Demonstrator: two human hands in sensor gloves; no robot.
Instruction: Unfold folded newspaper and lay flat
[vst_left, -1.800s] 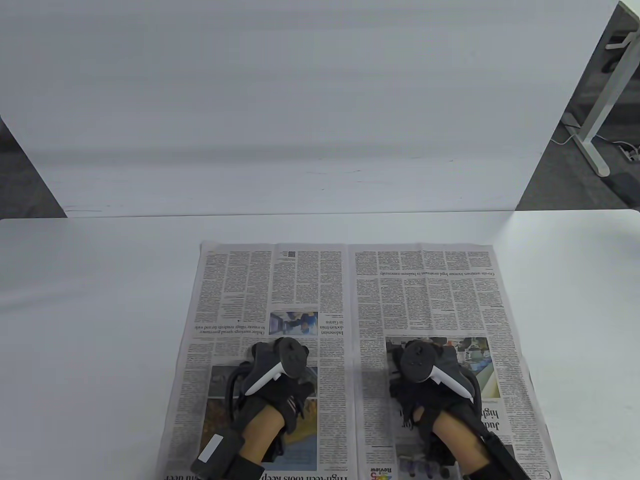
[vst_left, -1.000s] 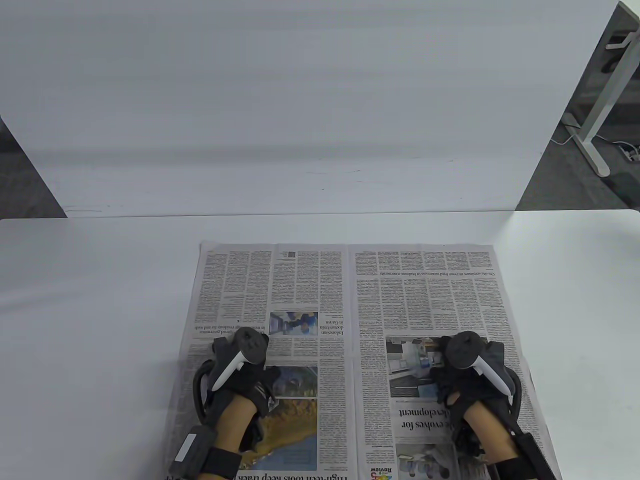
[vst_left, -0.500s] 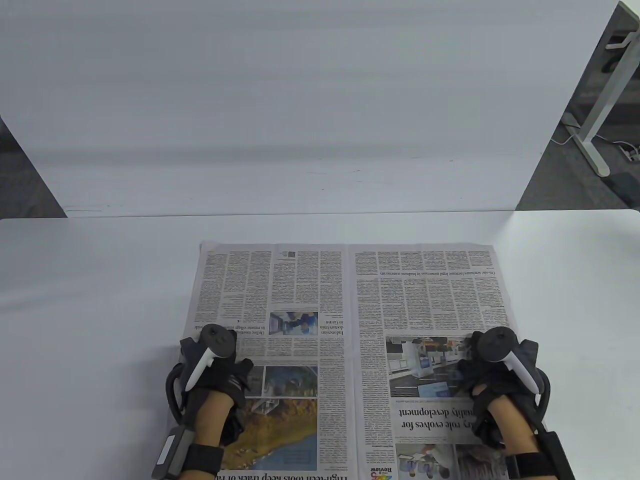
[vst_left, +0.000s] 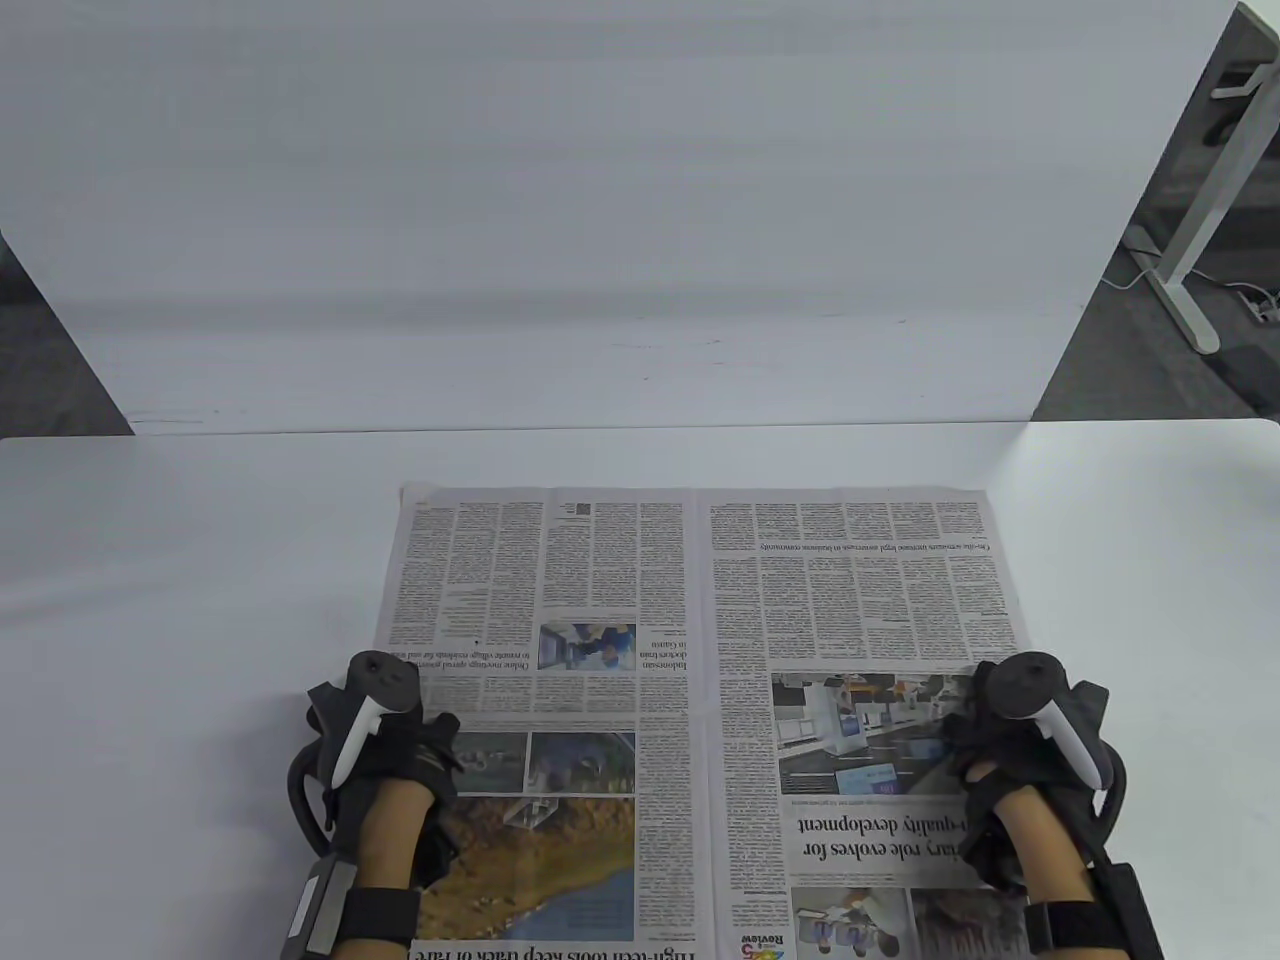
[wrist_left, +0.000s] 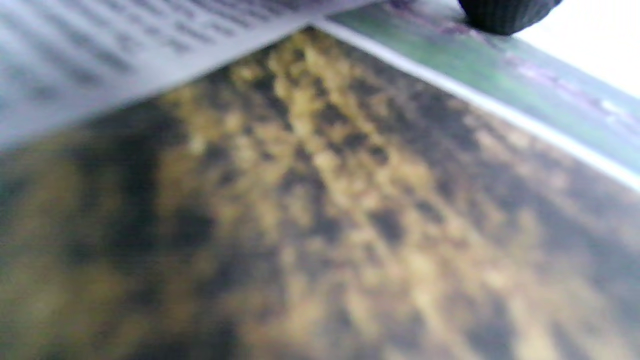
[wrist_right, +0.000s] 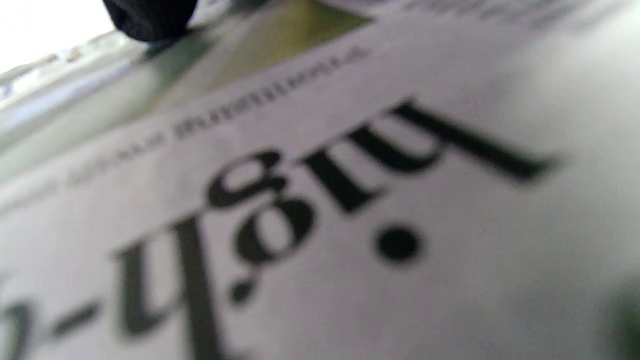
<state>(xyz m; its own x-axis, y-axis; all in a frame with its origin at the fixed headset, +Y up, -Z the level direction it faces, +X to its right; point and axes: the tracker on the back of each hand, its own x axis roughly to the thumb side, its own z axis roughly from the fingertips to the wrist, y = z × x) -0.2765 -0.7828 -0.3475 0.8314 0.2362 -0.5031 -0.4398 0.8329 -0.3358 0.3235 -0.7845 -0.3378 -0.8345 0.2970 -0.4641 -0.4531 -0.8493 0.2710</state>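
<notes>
Newspaper (vst_left: 700, 620) spread open on counter (vst_left: 200, 600) — left hand (vst_left: 400, 750), right hand (vst_left: 1010, 770) pressing outer edges; finger posture unclear.

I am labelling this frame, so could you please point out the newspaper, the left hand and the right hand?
newspaper (vst_left: 640, 560): table view, on the text columns of the left page.
left hand (vst_left: 400, 755): table view, on the gloved back of the hand.
right hand (vst_left: 1010, 770): table view, on the gloved back of the hand.
</notes>
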